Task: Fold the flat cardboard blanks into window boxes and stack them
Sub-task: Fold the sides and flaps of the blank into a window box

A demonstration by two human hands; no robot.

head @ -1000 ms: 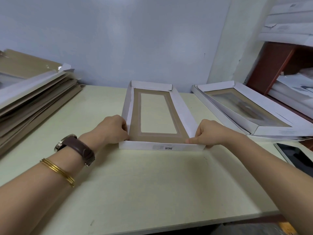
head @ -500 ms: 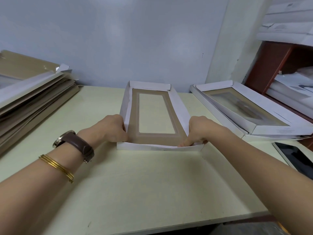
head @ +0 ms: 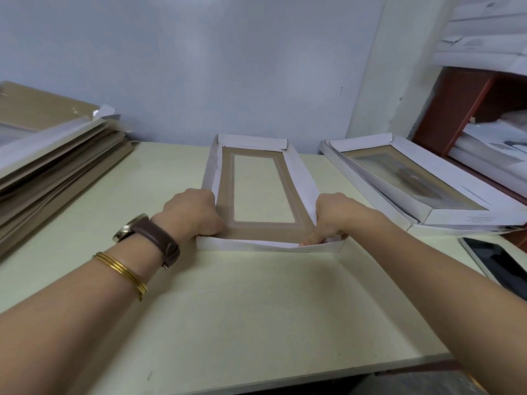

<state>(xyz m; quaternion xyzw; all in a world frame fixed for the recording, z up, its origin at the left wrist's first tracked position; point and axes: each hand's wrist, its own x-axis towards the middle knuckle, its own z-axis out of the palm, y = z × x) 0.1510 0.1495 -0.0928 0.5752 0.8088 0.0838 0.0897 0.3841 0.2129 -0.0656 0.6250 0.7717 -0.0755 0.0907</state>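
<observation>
While the half-folded box (head: 265, 231) lies on the counter (head: 242, 309) before me, my left hand (head: 191, 215) grips its near left corner. My right hand (head: 333, 216) pinches the near right flap.

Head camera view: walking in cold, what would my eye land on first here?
In the middle of the pale table, the left hand and right hand grip the near corners of a half-folded window box, whose near wall looks uneven. A thick pile of flat blanks lies at the far left, and finished boxes sit stacked at the right.
</observation>
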